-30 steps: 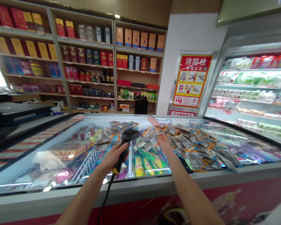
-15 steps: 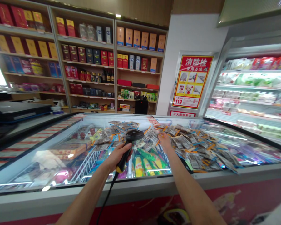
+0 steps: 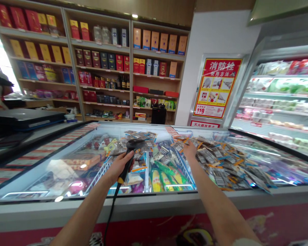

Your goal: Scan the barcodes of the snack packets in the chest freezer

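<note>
My left hand [image 3: 120,165] is wrapped round the handle of a black barcode scanner [image 3: 135,145], whose cable [image 3: 112,208] hangs down in front of the freezer. The scanner head is above a small heap of flat packets [image 3: 119,146] on the left. On the right, my right hand [image 3: 190,150] reaches to the far left edge of a larger pile of grey-and-orange packets [image 3: 218,160] on the glass lid. Its fingers are bent together at a packet [image 3: 187,140], partly hidden by the hand. Barcodes show on several packets.
Beneath the glass of the chest freezer [image 3: 154,199] are wire baskets and yellow-green packs [image 3: 166,177]. A counter with a dark flat device [image 3: 25,118] stands at left. Shelves of boxes [image 3: 102,61] line the back; a lit display fridge [image 3: 284,92] is at right.
The scanner in my left hand has moved left, from over the middle to the left heap. My right hand has shifted slightly away and right at the pile's edge. The view has turned a little left.
</note>
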Available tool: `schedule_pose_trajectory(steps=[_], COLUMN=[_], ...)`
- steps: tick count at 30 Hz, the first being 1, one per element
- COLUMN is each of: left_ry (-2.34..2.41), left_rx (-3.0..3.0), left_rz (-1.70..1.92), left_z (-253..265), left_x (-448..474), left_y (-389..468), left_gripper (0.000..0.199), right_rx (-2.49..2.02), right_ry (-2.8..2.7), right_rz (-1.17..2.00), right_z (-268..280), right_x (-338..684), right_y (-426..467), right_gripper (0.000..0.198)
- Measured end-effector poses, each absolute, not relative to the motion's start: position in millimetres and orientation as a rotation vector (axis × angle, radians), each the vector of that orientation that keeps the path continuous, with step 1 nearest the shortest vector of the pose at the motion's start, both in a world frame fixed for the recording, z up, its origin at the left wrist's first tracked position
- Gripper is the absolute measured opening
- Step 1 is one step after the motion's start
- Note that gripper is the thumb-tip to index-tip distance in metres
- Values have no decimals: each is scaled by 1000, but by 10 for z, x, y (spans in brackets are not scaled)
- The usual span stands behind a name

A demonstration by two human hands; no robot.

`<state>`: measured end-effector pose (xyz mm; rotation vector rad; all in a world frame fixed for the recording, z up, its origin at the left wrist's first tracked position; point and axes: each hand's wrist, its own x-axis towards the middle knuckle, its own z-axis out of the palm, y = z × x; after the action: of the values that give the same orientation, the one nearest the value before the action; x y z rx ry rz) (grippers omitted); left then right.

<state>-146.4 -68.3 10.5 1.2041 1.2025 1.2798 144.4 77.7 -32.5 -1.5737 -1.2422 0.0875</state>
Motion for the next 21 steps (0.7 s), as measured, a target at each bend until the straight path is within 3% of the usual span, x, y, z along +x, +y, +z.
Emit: schedule_pose_trajectory(steps=[6, 9, 15, 21], left_ry=[1233, 1240, 1243, 1189], left_rx=[1217, 1212, 1223, 1201], left_rz=[1293, 1301, 1312, 1288], left_z=[43, 29, -28, -103], left_x=[-1642, -1662, -1709, -1692], left_y=[-718, -742, -773, -749], left_gripper=[37, 38, 36, 34], right_rx=[-1580, -1595, -1667, -1785], right_ry=[-1579, -1890, -2023, -2117], right_rz=[63, 217, 85, 41], right_z=[-256, -307, -381, -363], right_x=[887, 378, -267, -102], right_y=[494, 236, -147, -52], right_gripper=[25, 43, 70, 49])
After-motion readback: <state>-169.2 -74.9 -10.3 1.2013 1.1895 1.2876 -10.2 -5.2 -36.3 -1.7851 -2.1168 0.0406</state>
